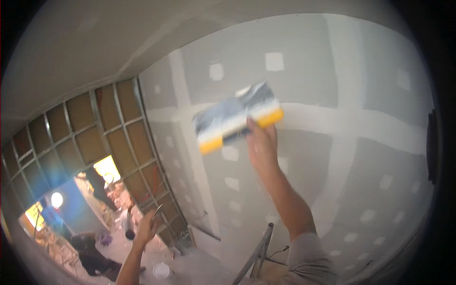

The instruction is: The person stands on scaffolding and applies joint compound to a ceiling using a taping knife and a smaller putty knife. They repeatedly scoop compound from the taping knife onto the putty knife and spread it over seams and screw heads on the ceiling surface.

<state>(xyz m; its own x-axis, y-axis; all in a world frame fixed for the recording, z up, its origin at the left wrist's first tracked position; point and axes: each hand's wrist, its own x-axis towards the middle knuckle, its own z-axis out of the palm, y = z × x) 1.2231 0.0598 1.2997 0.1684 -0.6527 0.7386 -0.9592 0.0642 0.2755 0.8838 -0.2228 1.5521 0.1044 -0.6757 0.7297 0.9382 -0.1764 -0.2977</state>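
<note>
My right hand (262, 147) is raised before the plasterboard wall (304, 166), its fingers closed on a wide drywall taping knife (223, 116). The broad grey blade has a yellow and black back edge, is smeared with pale compound and is blurred by motion. I cannot tell whether it touches the wall. Lower and to the left, my left hand (146, 230) is closed round a thin, pale, flat-edged tool (158, 209), seen nearly edge-on; its kind does not show. White filled bands and square patches cover the wall's joints and fixing points.
Below my right arm stands a metal ladder-like frame (259, 251). A white bucket (161, 270) is on the floor. An open metal stud wall (71, 128), a bright lamp (57, 199) and a dark, unclear shape (90, 254) lie to the left.
</note>
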